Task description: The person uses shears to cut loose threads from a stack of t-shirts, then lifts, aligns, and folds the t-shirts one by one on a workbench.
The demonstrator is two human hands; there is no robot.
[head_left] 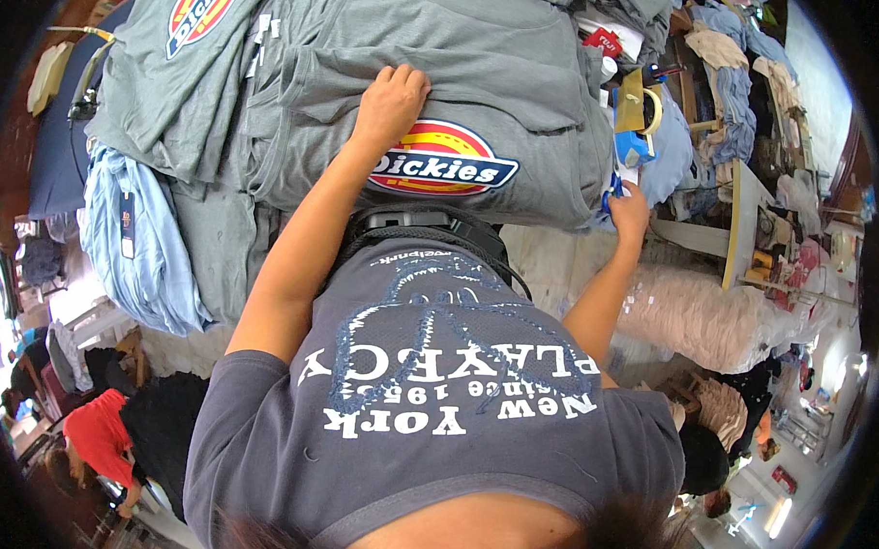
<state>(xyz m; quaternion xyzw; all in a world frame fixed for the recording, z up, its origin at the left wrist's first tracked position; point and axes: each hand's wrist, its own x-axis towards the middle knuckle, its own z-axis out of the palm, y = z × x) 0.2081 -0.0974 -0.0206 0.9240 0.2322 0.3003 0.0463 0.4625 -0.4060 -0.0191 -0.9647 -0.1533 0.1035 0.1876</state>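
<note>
A thick pile of grey T-shirts lies before me, the top one with a red, yellow and blue oval print near its front edge. My left hand rests on this shirt just above the print, its fingers curled closed on the cloth. At the right end of the pile, my right hand grips blue-handled scissors beside the cloth edge; their blades are hard to make out. Another grey T-shirt with a similar print is spread over the pile's left side.
A light blue garment hangs off the left front edge. Right of the pile are a blue tape dispenser and a red packet. A pinkish wrapped bundle lies further right. A person in red is at lower left.
</note>
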